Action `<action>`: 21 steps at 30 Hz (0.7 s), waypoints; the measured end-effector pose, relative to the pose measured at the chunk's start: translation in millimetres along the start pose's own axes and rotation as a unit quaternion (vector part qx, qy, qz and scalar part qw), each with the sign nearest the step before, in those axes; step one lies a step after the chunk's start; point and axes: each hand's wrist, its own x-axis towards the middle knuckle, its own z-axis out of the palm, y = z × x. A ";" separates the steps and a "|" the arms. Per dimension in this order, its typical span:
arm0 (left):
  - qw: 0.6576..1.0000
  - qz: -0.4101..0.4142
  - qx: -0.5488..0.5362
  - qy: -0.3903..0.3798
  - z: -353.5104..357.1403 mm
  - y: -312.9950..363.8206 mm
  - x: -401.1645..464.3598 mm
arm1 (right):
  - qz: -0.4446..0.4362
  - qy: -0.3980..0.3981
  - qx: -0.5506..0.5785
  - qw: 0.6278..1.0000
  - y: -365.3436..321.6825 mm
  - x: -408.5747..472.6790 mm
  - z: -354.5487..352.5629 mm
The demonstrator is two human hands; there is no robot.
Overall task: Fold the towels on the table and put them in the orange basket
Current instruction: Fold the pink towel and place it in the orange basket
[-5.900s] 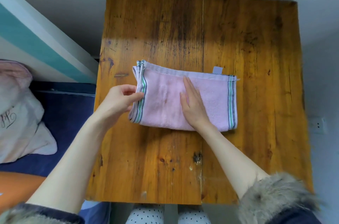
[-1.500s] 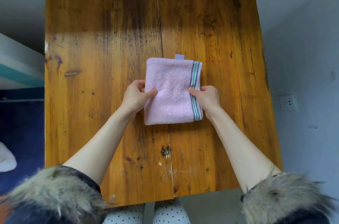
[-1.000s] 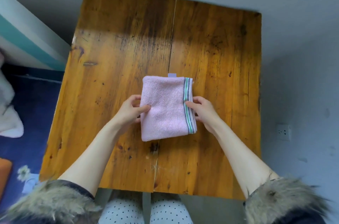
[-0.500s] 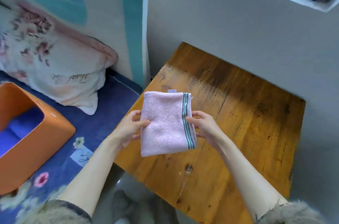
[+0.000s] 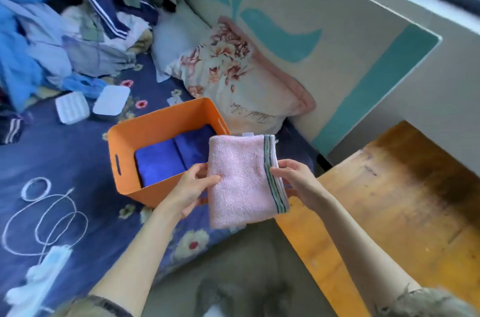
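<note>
Holding the folded pink towel mid-frame, the left hand and right hand pinch its opposite edges. It hangs beside the orange basket, not yet inside. Something blue already lies there; the table at lower right looks bare.

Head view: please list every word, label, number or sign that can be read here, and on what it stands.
No text here can be read with certainty.
Floral pillow: one line of cursive script near its lower edge, too blurred to read.
Pink towel: small white tag at its top edge, blank or too small to tell.
Orange basket: no lettering visible.
</note>
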 end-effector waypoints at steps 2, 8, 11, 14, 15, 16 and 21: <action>0.999 0.000 -0.005 0.035 -40.3 2.3 -1.5 | -0.004 -0.019 -0.014 1.000 -15.0 11.3 39.6; 0.994 -0.020 -0.036 0.105 -121.4 7.4 7.2 | 0.000 -0.092 -0.046 0.995 -52.4 51.0 122.1; 0.990 -0.023 -0.040 0.135 -143.4 12.0 24.2 | 0.009 -0.107 -0.058 0.993 -64.6 83.8 146.9; 0.985 -0.041 -0.049 0.163 -161.4 16.7 54.7 | 0.022 -0.121 -0.077 0.989 -75.9 125.4 166.3; 0.983 -0.048 -0.050 0.172 -166.8 18.2 67.9 | 0.027 -0.129 -0.081 0.988 -78.8 141.2 172.4; 0.981 -0.054 -0.049 0.182 -172.1 19.7 82.4 | 0.035 -0.139 -0.080 0.986 -80.9 158.0 178.8; 0.967 -0.105 -0.033 0.230 -190.6 7.0 159.0 | 0.110 -0.174 -0.091 0.974 -73.0 240.6 209.1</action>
